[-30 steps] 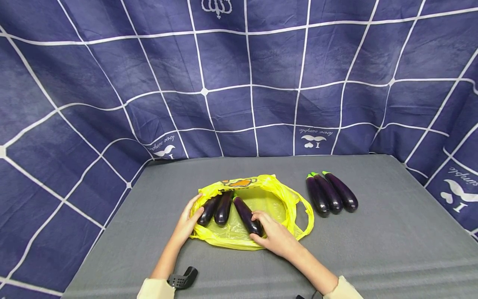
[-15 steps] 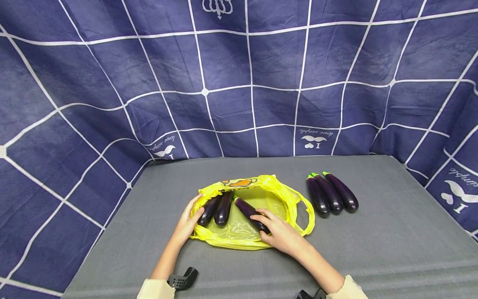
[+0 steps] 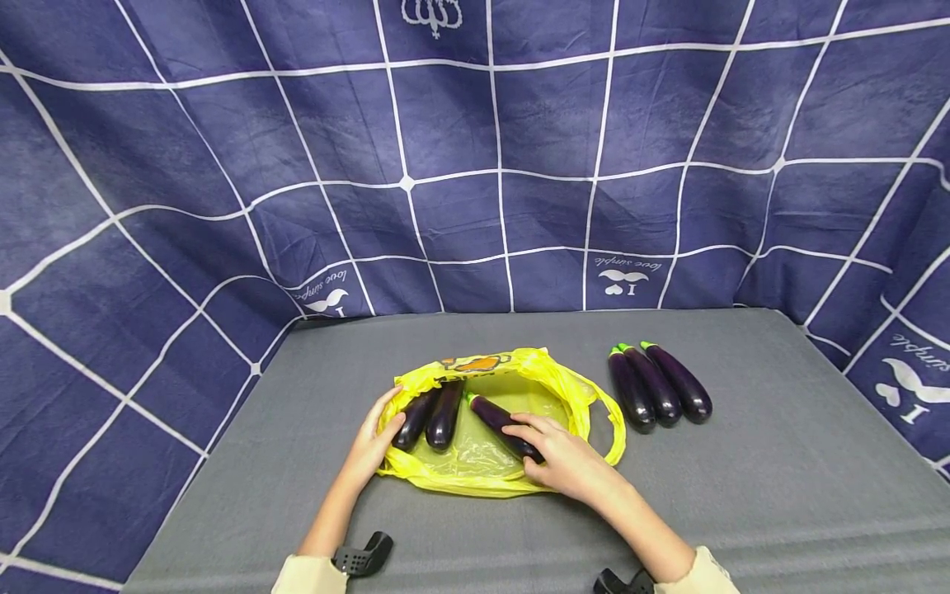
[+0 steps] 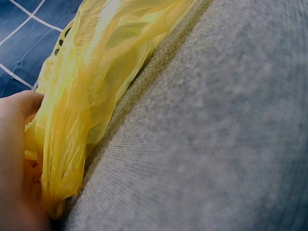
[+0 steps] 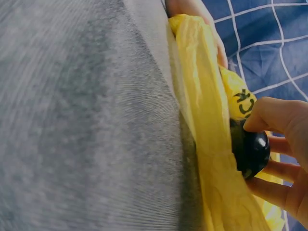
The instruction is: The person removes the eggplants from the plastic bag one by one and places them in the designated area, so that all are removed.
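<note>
A yellow plastic bag [image 3: 475, 485] lies with its mouth spread wide in the head view. My left hand [image 3: 369, 445] holds the bag's left rim, the thumb inside; the left wrist view has the bunched plastic against this hand [image 4: 19, 159]. Two eggplants [image 3: 444, 421] rest side by side in the bag's left part, near the left thumb. Over the bag's right part, my right hand [image 3: 564, 462] grips the lower end of a third eggplant [image 3: 496, 417], which slants with its green stem up and left. In the right wrist view, thumb and fingers go round its dark, shiny end [image 5: 255, 149].
Three more eggplants [image 3: 653, 388] lie together on the grey table [image 3: 779, 462], right of the bag. The bag's handle loop [image 3: 616, 429] spreads on the right towards them. Behind the table hangs a blue cloth [image 3: 549, 214] with white lines.
My right hand has moved slightly right, swinging the gripped eggplant's lower end to the right, so it slants more. The left hand and the other eggplants stay in place.
</note>
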Demonstrator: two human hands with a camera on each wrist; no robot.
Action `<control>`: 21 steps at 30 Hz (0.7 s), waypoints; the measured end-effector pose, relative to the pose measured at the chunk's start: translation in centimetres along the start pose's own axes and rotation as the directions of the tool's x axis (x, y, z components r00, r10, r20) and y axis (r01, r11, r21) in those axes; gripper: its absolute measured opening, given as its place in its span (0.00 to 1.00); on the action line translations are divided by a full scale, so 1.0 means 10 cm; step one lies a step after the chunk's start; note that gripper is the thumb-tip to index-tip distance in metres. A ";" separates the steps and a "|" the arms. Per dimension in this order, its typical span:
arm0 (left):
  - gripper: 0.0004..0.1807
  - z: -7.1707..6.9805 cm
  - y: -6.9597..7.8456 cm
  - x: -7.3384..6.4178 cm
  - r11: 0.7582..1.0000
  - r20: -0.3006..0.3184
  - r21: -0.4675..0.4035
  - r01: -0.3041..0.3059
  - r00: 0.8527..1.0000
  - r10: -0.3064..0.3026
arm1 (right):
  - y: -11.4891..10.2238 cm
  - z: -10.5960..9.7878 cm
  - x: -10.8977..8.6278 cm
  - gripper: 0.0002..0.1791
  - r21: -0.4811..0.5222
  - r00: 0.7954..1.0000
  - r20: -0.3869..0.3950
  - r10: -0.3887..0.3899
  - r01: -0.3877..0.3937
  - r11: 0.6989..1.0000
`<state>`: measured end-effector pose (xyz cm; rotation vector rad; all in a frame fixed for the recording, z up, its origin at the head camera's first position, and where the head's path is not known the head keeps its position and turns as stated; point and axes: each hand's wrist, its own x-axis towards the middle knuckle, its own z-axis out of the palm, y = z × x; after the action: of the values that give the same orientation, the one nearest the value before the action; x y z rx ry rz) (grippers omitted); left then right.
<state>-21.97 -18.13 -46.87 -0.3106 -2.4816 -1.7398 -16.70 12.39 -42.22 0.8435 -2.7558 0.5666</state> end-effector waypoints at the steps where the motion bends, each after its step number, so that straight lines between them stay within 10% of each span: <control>1: 0.26 0.00 0.00 0.00 1.000 0.000 0.000 0.000 1.000 0.000 | -0.01 -0.01 0.00 0.26 -0.001 1.000 0.001 0.002 -0.002 1.000; 21: 0.25 -0.01 0.11 -0.03 1.000 0.000 -0.008 0.019 1.000 -0.019 | -0.07 -0.26 -0.06 0.25 0.002 0.988 0.142 0.062 -0.063 0.998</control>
<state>-21.44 -17.84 -45.87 -0.2886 -2.4868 -1.7571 -15.63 13.21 -39.87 0.8323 -2.9199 0.5460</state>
